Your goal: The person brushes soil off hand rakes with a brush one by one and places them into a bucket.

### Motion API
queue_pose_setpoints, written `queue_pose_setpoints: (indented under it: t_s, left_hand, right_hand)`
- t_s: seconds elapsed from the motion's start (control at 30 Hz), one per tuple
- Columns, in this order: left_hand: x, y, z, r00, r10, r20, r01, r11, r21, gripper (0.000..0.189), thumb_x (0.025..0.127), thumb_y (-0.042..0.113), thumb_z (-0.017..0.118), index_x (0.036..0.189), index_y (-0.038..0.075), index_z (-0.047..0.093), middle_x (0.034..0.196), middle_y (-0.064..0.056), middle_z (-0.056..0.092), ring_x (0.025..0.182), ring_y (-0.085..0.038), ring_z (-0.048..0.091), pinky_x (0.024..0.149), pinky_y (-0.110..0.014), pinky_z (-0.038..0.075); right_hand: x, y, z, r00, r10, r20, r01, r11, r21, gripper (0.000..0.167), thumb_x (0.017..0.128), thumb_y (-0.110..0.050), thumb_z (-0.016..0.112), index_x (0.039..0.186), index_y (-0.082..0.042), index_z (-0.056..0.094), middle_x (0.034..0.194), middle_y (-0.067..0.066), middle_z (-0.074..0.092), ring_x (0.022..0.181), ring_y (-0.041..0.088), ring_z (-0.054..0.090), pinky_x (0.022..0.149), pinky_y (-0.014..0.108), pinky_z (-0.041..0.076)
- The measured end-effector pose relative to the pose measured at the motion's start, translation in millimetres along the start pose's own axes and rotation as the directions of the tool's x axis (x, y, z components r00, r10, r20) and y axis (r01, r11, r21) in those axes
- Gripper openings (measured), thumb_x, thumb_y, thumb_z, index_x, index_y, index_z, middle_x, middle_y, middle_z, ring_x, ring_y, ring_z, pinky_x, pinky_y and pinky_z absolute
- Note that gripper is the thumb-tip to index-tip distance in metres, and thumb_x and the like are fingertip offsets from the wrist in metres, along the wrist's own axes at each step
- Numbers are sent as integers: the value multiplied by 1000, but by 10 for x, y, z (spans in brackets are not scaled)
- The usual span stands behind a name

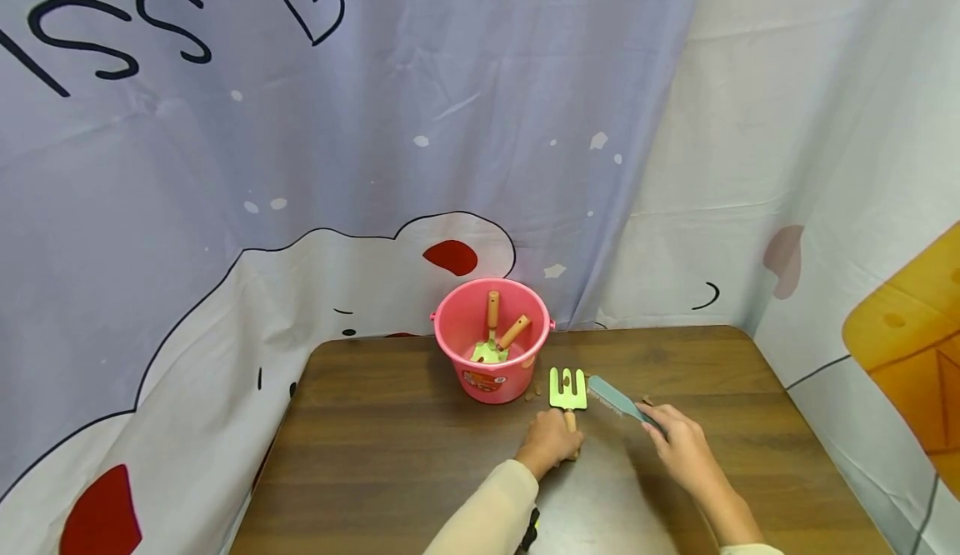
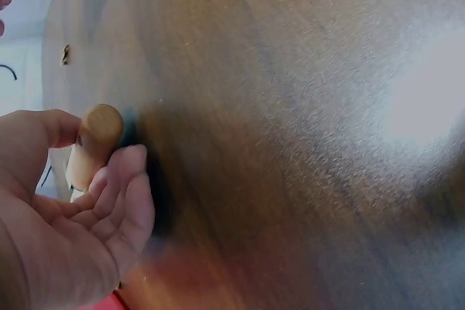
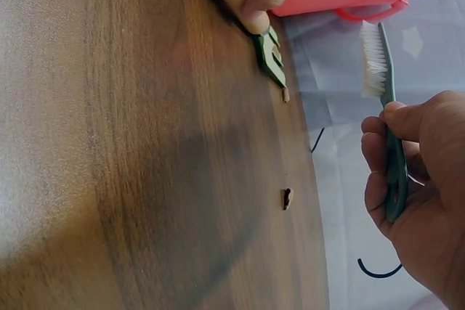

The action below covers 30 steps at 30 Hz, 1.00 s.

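Observation:
My left hand (image 1: pixel 549 442) grips the wooden handle (image 2: pixel 99 136) of a small light-green hand fork (image 1: pixel 567 400), whose prongs point away from me low over the table. A small brown bit shows at the prongs. To the right, my right hand (image 1: pixel 686 451) holds a teal brush (image 1: pixel 617 398) by its handle. White bristles (image 3: pixel 373 63) line one side of the brush, and its head slants toward the fork's prongs in the head view. In the right wrist view the brush is held up off the wooden table (image 3: pixel 145 143).
A pink bucket (image 1: pixel 516 384) stands at the back of the table, holding two wooden-handled tools with light-green metal (image 1: pixel 489 353). Small brown bits (image 3: pixel 288 199) lie near the table's far edge, some beside the bucket. A printed curtain (image 1: pixel 375 163) hangs behind the table.

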<state>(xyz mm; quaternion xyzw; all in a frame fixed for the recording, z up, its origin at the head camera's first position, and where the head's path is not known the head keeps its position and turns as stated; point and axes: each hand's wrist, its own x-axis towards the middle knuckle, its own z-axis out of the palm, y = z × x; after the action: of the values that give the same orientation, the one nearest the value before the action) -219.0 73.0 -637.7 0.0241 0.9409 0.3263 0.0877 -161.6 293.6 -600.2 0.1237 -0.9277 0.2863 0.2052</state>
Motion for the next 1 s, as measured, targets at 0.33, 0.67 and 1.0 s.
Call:
queue_pose_setpoints:
  t_s: [0.33, 0.67, 1.0]
  left_hand:
    - [13, 30, -50, 995, -84, 48, 91, 982, -163, 33, 81, 19, 83, 65, 9, 56, 58, -8, 55, 30, -12, 49, 31, -27, 46]
    - [-16, -4, -122, 984, -77, 158, 123, 942, -312, 31, 89, 18, 72, 63, 12, 56, 41, 1, 47, 33, -10, 44, 31, -22, 41]
    - [-32, 17, -183, 932, -109, 347, 325, 675, -663, 9, 94, -3, 59, 88, -1, 53, 73, -26, 70, 64, -31, 74, 61, -33, 64]
  right_hand:
    - [9, -6, -28, 1000, 18, 9, -18, 1000, -2, 35, 88, 5, 76, 123, -1, 72, 105, 12, 73, 86, 23, 70, 67, 34, 61]
    - [9, -4, -45, 1000, 14, -1, -14, 1000, -3, 35, 87, 6, 76, 122, 1, 72, 107, 15, 73, 90, 31, 73, 72, 43, 62]
    - [31, 15, -51, 1000, 16, 16, -16, 1000, -8, 34, 89, 4, 76, 122, 1, 72, 108, 14, 74, 91, 30, 73, 72, 43, 62]
